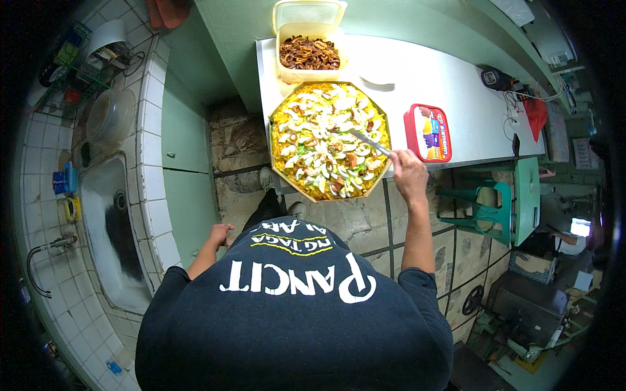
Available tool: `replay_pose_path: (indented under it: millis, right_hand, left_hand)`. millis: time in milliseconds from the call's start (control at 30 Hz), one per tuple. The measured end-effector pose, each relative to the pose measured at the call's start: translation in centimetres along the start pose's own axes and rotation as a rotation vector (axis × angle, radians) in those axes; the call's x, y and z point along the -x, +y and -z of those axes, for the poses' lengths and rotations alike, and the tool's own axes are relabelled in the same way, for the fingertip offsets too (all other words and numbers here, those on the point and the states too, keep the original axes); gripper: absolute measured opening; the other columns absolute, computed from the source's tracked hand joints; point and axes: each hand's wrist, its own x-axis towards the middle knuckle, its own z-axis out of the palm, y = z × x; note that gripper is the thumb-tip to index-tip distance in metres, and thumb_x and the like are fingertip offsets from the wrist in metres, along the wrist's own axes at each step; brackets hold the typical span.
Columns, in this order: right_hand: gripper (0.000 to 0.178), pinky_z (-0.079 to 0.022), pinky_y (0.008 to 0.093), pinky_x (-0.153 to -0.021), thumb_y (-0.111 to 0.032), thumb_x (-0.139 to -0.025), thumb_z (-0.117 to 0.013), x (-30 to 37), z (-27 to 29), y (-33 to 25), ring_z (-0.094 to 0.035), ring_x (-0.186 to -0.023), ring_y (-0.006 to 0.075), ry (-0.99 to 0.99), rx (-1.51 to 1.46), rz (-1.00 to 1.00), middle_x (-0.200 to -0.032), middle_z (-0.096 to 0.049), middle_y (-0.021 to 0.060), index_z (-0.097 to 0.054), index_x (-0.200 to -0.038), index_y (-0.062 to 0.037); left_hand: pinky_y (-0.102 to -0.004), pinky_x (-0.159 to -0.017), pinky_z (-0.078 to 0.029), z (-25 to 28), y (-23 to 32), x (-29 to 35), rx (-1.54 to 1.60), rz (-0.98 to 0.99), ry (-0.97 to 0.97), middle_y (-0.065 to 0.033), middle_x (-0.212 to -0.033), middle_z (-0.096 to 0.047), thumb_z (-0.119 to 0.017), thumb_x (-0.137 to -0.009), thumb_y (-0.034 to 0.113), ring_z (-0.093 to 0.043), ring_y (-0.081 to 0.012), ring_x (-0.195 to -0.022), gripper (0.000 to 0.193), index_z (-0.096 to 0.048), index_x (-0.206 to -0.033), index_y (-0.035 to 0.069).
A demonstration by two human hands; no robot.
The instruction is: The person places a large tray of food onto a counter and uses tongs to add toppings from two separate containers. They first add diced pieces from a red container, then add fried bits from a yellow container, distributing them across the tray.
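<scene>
My right hand (409, 173) is closed around a thin metal utensil (373, 142), a spoon or fork. Its far end rests on the food in a large octagonal tray (274, 161). That tray holds yellow noodles (287, 153) topped with sliced egg (326, 111), brown pieces and bits of green. Part of the tray's near edge juts past the table's front edge. Down by my left side, away from the table, my left hand (222, 234) is curled closed with nothing visible in it.
Behind the tray stands an open plastic container (283, 70) of dark brown strips. A red-rimmed tub lid (428, 133) lies on the white table (385, 55) to the right. A green plastic chair (486, 212) stands beyond. At left are a tiled counter (153, 156) and sink (98, 171).
</scene>
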Motion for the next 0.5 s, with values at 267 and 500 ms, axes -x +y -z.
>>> replay_pose_path:
  millis: [267,500]
  right_hand:
    - [0.022,-0.050,0.0436,-0.068,-0.027,-0.092,-0.055,-0.6,0.1,0.9,-0.064,-0.077,0.0332,-0.054,0.191,-0.029,-0.084,-0.062,0.0110,-0.066,-0.089,-0.0085]
    - [0.023,-0.052,0.0439,-0.065,-0.030,-0.090,-0.056,-1.0,0.1,0.6,-0.065,-0.072,0.0338,-0.061,0.216,0.008,-0.089,-0.063,0.0094,-0.064,-0.085,-0.0087]
  left_hand:
    - [-0.0382,-0.046,-0.052,-0.5,0.5,-0.4,0.186,0.135,0.042,0.0010,-0.057,-0.042,-0.051,-0.089,0.024,-0.041,-0.0127,-0.048,0.025,-0.068,-0.096,0.009]
    - [-0.0385,-0.047,-0.053,-0.4,1.8,-0.7,0.143,0.127,0.030,0.0020,-0.055,-0.041,-0.052,-0.089,0.026,-0.042,-0.0121,-0.046,0.025,-0.068,-0.096,0.009]
